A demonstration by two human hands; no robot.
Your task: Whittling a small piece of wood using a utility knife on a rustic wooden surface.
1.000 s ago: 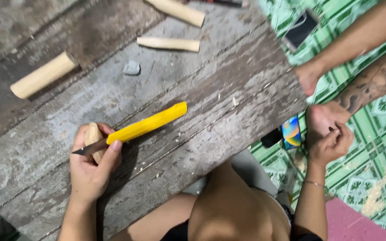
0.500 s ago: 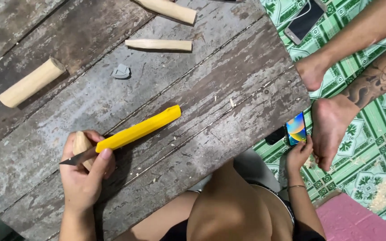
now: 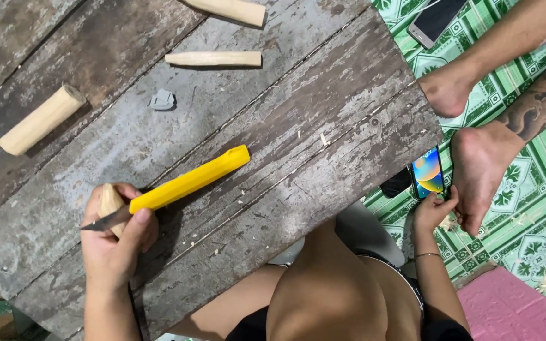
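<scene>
a head-down view over a weathered grey wooden bench [image 3: 323,107]. at far left, a pale wooden peg [image 3: 42,120] lies loose, its long axis running from eight o'clock to two o'clock. just below it, at the bench's near left, the left hand [image 3: 118,243] is clenched around a short wooden piece [image 3: 109,202] and, together with it, a knife with a yellow handle [image 3: 188,180]. the steel blade [image 3: 102,221] crosses the wood's tip and points toward eight o'clock; the yellow handle runs away from the fingers [image 3: 143,221] toward two o'clock, resting on the bench. a small grey scrap [image 3: 162,100] sits at twelve o'clock from the hand, well apart, with a slim wooden stick [image 3: 213,59] beyond it and a thicker peg [image 3: 229,9] at the top edge. to the right, off the bench, the right hand [image 3: 434,211] reaches down to a lit smartphone [image 3: 428,172] on a green patterned mat [image 3: 538,221], fingertips touching its lower edge, not closed around it. another person's bare feet [image 3: 478,164] rest just beside the phone. the left hand is the one on the knife and wood.
</scene>
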